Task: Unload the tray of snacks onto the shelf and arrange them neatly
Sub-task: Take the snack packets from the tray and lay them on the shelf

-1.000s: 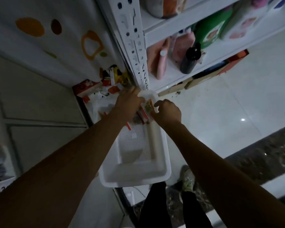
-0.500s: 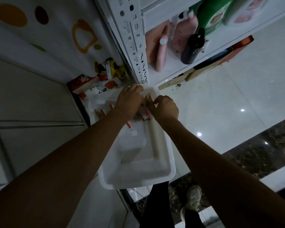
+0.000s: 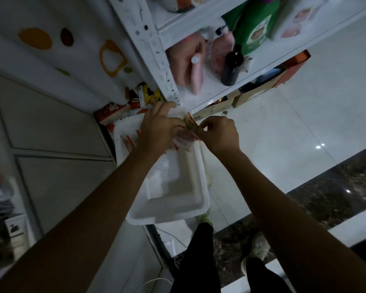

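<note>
Head view. One white tray [image 3: 178, 210], perforated floor, its near half bare. Two hands meet over the tray's far end. The left hand [image 3: 159, 127] wraps a small bundle of snack packets [image 3: 185, 140] from the tray's left side, and the right hand [image 3: 219, 132] pinches the same bundle from the right, fingers curled. Packets are thin and flat, white with red stripes, with one greenish top edge sticking up; exact count in the bundle cannot be told. A few more red-striped packets [image 3: 129, 141] lie in the tray's far left corner. Beyond the tray stands one white shelf upright [image 3: 154, 51]. On the shelf board right of it are one black bottle [image 3: 232, 66], one white-capped pink bottle [image 3: 197, 77] and one green pouch [image 3: 254, 28].
</note>
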